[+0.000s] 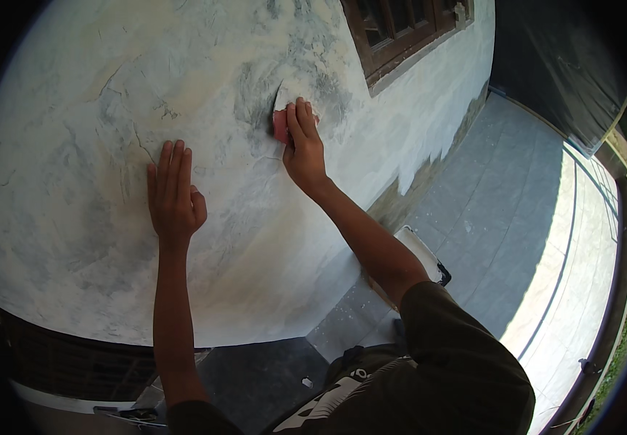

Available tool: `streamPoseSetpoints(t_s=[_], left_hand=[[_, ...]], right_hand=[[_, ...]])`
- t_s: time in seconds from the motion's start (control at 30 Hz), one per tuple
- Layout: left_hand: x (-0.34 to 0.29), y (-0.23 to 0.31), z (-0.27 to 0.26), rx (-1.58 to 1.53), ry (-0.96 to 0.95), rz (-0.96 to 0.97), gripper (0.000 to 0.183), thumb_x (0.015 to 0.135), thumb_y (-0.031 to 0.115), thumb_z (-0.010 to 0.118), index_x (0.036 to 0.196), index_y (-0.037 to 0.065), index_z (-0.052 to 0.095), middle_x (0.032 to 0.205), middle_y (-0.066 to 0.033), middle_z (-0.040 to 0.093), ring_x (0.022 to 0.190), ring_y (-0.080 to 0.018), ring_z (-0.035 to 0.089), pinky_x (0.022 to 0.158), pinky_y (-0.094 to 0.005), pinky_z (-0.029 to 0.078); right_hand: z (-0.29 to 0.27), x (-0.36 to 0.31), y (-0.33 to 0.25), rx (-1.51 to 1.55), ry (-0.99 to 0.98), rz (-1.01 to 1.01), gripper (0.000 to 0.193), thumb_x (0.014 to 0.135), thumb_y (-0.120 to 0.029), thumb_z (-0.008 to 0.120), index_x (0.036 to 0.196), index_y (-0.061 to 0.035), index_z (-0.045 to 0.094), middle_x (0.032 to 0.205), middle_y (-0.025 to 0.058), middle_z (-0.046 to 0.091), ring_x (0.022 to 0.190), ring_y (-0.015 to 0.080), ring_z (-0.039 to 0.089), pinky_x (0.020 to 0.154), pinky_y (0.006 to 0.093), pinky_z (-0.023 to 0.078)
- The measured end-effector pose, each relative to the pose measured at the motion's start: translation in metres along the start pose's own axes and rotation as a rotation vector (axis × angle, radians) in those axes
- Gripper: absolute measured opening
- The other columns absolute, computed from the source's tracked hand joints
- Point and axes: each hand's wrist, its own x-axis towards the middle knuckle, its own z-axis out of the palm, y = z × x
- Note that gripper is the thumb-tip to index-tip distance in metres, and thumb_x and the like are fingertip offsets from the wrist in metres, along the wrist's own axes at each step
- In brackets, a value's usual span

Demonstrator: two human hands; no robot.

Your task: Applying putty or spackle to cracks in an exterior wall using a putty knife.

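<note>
My left hand (172,190) lies against the whitish wall (233,217), fingers stretched upward and the thumb out to the side, with nothing in it. Up and to the right, my right hand (304,148) presses a piece of sandpaper (281,125) to the same wall. The sandpaper is red at its lower left, and its upper part is pale and dusty with a curled edge. Part of it is hidden under the fingers. Around it the wall shows grey smears and rough, patchy putty. Thin cracks run above my left hand.
A brown wooden window frame (404,40) is set in the wall at the upper right. Below my right arm, a whitish tray (418,254) with a black corner stands on the grey tiled floor (484,210). A dark sheet (560,65) hangs at the far right.
</note>
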Motion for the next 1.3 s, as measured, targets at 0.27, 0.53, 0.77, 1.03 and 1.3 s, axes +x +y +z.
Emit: streamPoseSetpoints(t_s=[0.27,0.53,0.77,1.03,1.3], left_hand=[[-0.004,-0.009,-0.004,-0.002,0.011,0.002,0.062,0.080,0.004,0.043,0.141,0.002,0.050,0.150,-0.0115,0.049,0.144,-0.0286,0.040,0.118,-0.0514,0.025],[0.002,-0.002,0.000,-0.023,0.012,-0.013,0.062,0.079,0.003,0.044,0.141,0.002,0.051,0.149,-0.0114,0.050,0.143,-0.0280,0.041,0.117,-0.0517,0.027],[-0.001,-0.001,0.000,-0.029,0.006,-0.011,0.062,0.079,0.002,0.045,0.140,0.002,0.052,0.149,-0.0116,0.050,0.143,-0.0285,0.041,0.117,-0.0517,0.027],[0.002,-0.001,0.000,0.001,0.010,-0.009,0.061,0.080,0.002,0.045,0.140,0.003,0.052,0.149,-0.0113,0.050,0.143,-0.0284,0.040,0.117,-0.0513,0.028],[-0.001,-0.006,0.001,-0.011,0.008,-0.007,0.062,0.079,0.002,0.044,0.140,0.003,0.051,0.149,-0.0109,0.050,0.144,-0.0280,0.040,0.117,-0.0511,0.028]], right_hand=[[-0.024,-0.155,-0.074,0.581,-0.699,0.230,0.058,0.087,0.014,0.052,0.141,-0.0064,0.050,0.137,0.0166,0.058,0.126,0.0354,0.056,0.106,0.0414,0.047],[-0.079,-0.077,-0.018,0.300,-0.143,0.411,0.032,0.096,-0.004,0.058,0.127,0.0021,0.062,0.087,0.0119,0.071,0.079,0.0124,0.063,0.075,0.0269,0.052],[-0.050,0.038,0.013,0.139,0.102,-0.004,0.036,0.090,0.008,0.060,0.125,-0.0007,0.064,0.125,0.0194,0.066,0.118,0.0304,0.063,0.097,0.0340,0.052],[-0.024,-0.038,-0.015,0.131,-0.108,-0.065,0.055,0.077,0.015,0.057,0.129,-0.0044,0.060,0.134,0.0190,0.058,0.122,0.0392,0.057,0.106,0.0452,0.047],[-0.064,-0.132,-0.019,0.452,-0.549,0.461,0.027,0.094,0.000,0.061,0.120,-0.0027,0.068,0.110,0.0179,0.072,0.097,0.0239,0.072,0.087,0.0331,0.054]])
